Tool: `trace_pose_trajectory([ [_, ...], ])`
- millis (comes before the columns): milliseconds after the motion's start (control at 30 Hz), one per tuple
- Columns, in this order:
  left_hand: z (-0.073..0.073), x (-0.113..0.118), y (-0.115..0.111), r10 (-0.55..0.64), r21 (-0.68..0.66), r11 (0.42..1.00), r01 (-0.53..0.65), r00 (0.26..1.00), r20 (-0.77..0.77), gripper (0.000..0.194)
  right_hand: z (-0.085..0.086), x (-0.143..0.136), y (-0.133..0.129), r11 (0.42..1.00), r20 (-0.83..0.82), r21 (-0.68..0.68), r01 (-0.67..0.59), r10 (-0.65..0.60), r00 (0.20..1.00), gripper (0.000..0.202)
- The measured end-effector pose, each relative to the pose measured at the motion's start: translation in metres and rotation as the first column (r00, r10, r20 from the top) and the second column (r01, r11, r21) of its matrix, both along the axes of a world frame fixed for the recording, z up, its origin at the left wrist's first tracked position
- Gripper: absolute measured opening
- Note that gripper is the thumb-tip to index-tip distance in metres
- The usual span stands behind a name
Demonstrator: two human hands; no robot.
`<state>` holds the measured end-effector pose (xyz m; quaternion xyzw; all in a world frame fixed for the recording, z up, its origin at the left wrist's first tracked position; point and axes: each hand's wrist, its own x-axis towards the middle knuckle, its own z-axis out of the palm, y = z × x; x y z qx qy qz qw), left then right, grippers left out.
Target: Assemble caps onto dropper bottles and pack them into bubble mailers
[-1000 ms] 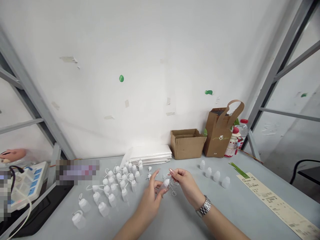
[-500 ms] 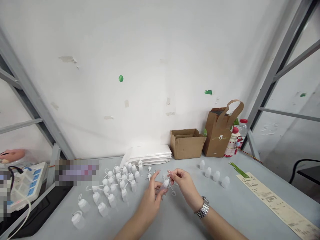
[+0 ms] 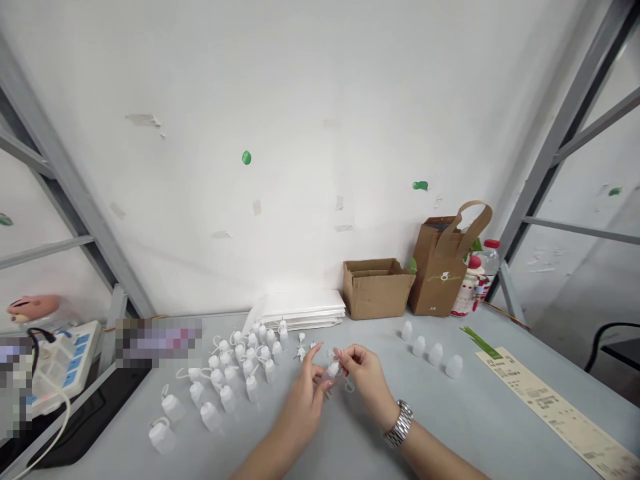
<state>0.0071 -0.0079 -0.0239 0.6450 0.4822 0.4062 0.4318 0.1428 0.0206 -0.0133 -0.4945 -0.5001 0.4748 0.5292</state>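
My left hand is closed around a small translucent squeeze bottle, tilted with its tip up and to the right. At that tip, my right hand pinches a thin clear cap strap with a ring hanging below the fingers. Just how the strap meets the bottle is too small to make out. Left of my hands, several similar white bottles stand in loose rows, many with looped straps. Some small white cap pieces lie beyond my left hand. On the right are several white caps or bottles without straps.
White envelopes are stacked against the wall, beside a cardboard box and a brown paper bag. A printed paper strip lies at right. A power strip and a black mat are at left.
The view has shifted slightly, so everything sits a little further right. Both hands keep their hold on the bottle and strap, with the right fingers slightly closer to the tip.
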Motion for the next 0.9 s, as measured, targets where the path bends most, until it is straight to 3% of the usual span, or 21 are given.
trace_pose_trajectory([
  [200,0.005,0.001,0.004,-0.018,0.001,1.000,0.018,1.000,-0.010,0.051,0.006,0.006,0.003,0.997,0.079,0.072,-0.026,0.020,0.997,0.044],
  [300,0.006,-0.001,0.006,0.063,0.075,0.996,-0.056,0.993,-0.100,0.050,0.021,0.020,0.017,0.959,0.238,0.273,0.071,-0.138,0.961,0.041],
  [400,0.006,-0.005,0.009,0.186,0.200,0.971,-0.134,0.944,-0.273,0.031,0.030,0.037,0.042,0.887,0.468,0.451,0.102,-0.332,0.819,0.040],
  [467,0.007,-0.008,0.010,0.269,0.261,0.949,-0.177,0.886,-0.378,0.025,0.029,0.045,0.060,0.887,0.567,0.453,0.087,-0.362,0.740,0.041],
  [567,0.008,-0.011,0.012,0.320,0.272,0.938,-0.215,0.836,-0.445,0.026,0.020,0.050,0.078,0.897,0.614,0.432,0.093,-0.368,0.698,0.041],
  [700,0.010,-0.011,0.012,0.323,0.257,0.940,-0.226,0.833,-0.449,0.028,0.008,0.049,0.085,0.905,0.654,0.412,0.106,-0.375,0.658,0.036],
  [900,0.009,-0.011,0.012,0.335,0.269,0.934,-0.236,0.843,-0.421,0.028,0.010,0.049,0.081,0.911,0.675,0.396,0.111,-0.371,0.638,0.030],
])
